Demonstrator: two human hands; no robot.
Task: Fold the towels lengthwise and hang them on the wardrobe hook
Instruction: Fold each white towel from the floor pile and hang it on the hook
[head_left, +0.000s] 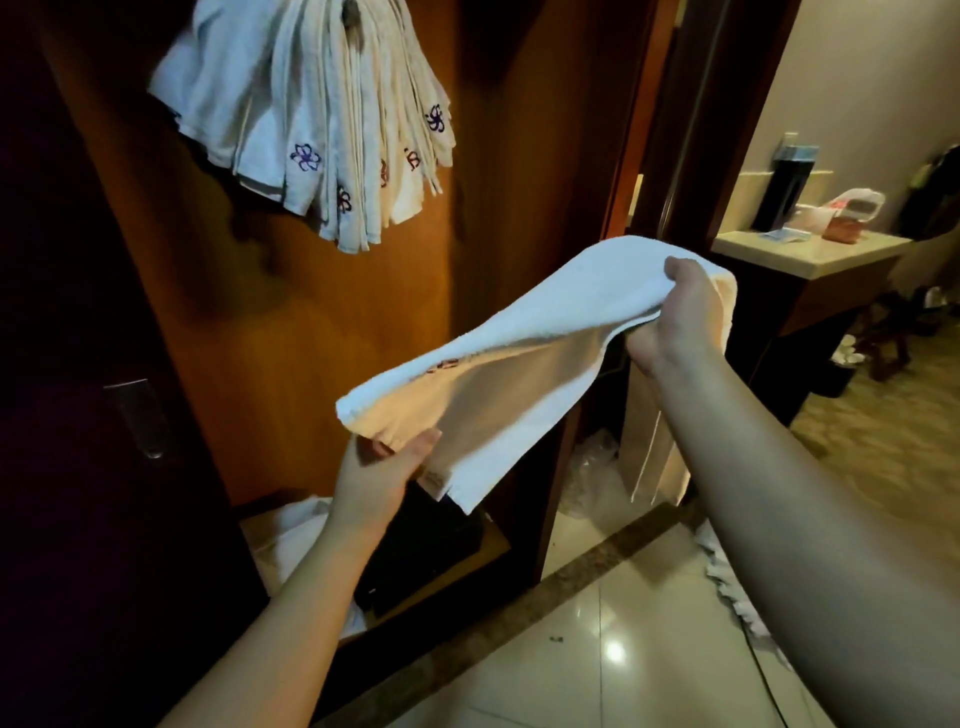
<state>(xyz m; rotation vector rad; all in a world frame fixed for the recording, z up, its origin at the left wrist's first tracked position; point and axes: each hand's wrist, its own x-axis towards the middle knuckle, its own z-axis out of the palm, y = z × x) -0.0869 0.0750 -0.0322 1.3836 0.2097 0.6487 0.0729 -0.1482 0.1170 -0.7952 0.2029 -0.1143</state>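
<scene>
Left hand (382, 462) pinching towel (519, 358) end | right hand (675, 317) gripping far end | towel stretching between hands, below hung towels (311, 114) | soft, light, floppy: probably best holding both ends

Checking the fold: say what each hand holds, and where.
Both hold one white towel, stretched between them. The left hand grips its lower end; the right hand grips its upper end, thumb on top.
</scene>
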